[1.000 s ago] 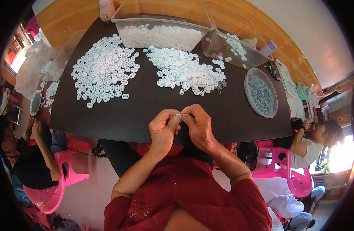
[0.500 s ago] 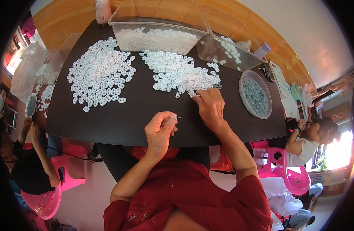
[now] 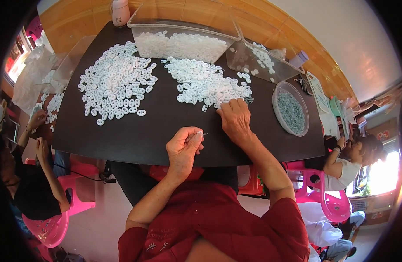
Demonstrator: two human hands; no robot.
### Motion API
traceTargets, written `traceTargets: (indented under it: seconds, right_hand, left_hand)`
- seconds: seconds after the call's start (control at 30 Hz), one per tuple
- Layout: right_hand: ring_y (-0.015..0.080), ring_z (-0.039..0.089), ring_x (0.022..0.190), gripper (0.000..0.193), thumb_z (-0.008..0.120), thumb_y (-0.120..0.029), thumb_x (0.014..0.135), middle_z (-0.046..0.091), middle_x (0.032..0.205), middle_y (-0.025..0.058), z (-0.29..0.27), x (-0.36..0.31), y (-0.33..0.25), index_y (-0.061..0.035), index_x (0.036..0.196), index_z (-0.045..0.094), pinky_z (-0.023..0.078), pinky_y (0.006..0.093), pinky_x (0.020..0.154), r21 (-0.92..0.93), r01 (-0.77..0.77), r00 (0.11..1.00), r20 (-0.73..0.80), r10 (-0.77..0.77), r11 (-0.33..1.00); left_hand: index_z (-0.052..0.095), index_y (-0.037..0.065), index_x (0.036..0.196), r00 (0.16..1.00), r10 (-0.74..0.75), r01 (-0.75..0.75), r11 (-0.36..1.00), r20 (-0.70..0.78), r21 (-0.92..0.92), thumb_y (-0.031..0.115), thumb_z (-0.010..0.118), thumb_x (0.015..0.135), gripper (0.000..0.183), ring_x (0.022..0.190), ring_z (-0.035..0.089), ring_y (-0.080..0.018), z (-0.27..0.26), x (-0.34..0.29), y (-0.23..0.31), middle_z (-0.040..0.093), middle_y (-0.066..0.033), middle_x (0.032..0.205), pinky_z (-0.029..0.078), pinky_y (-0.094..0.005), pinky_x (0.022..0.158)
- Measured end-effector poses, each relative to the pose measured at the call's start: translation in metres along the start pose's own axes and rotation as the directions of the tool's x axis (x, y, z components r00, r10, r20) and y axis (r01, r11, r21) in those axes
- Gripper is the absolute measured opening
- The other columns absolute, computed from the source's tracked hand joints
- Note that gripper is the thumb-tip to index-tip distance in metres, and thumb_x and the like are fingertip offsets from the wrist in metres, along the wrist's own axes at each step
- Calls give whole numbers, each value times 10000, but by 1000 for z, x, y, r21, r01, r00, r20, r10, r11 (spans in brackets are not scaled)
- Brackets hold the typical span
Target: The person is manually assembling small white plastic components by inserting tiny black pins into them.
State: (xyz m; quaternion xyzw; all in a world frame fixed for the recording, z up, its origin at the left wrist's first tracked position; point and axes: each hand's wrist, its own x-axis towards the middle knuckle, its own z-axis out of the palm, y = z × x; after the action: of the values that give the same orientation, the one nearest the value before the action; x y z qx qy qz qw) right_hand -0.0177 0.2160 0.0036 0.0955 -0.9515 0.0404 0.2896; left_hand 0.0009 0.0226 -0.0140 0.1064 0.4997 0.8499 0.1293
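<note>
Above the table's near edge, my left hand (image 3: pixel 183 148) is closed, pinching a small white plastic piece (image 3: pixel 200 132) between thumb and fingertips. A thin pin sticks out of it to the right. My right hand (image 3: pixel 235 120) reaches to the near edge of the right-hand pile of white oval two-hole plastic pieces (image 3: pixel 201 81). Its fingers are bent down against the pile, and whatever is under the fingertips is hidden. Further left lies another pile of white oval pieces (image 3: pixel 116 83), apart from both hands.
A clear bin (image 3: pixel 183 27) full of white pieces and a smaller clear bin (image 3: pixel 236 59) stand behind. A round tub (image 3: pixel 276 102) of thin metal pins sits right on the dark table (image 3: pixel 166 113). A pink bottle (image 3: pixel 120 13) stands back left. Other people sit at both sides.
My right hand has shifted slightly left, its fingers still at the pile's edge. My left hand stays almost in place with its piece. A person's hand at far left has moved up toward their pieces.
</note>
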Motion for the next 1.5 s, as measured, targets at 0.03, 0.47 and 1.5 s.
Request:
traceTargets:
  seconds: [0.03, 0.47, 1.5]
  right_hand:
    - [277, 484, 709, 132, 689, -84, 696, 509, 734, 95, -1, 0, 0, -49, 749, 573, 399, 384, 622, -3, 5, 1000, 11, -5, 1000]
    - [40, 510, 638, 94, 667, -92, 813, 600, 707, -23, -35, -1, -29, -9, 856, 652, 399, 190, 540, 777, -603, 786, 541, 300, 180]
    - [45, 550, 654, 152, 632, -70, 836, 661, 775, 30, -31, -10, -68, 1, 967, 662, 421, 176, 572, 849, -527, 767, 501, 401, -53]
  left_hand:
    - [604, 6, 967, 1000, 1, -1, 1000, 0, 1, 94, 595, 888, 118, 621, 529, -52, 0, 0, 0, 589, -13, 780, 427, -176, 534]
    - [598, -28, 956, 999, -9, 6, 998, -38, -65, 87, 590, 887, 134, 620, 552, -100, -2, 2, 5, 607, -75, 791, 447, -218, 522]
    - [568, -52, 1039, 996, -41, 35, 997, -77, -73, 35, 568, 890, 172, 622, 595, -99, -1, -8, 18, 634, -98, 817, 449, -189, 484]
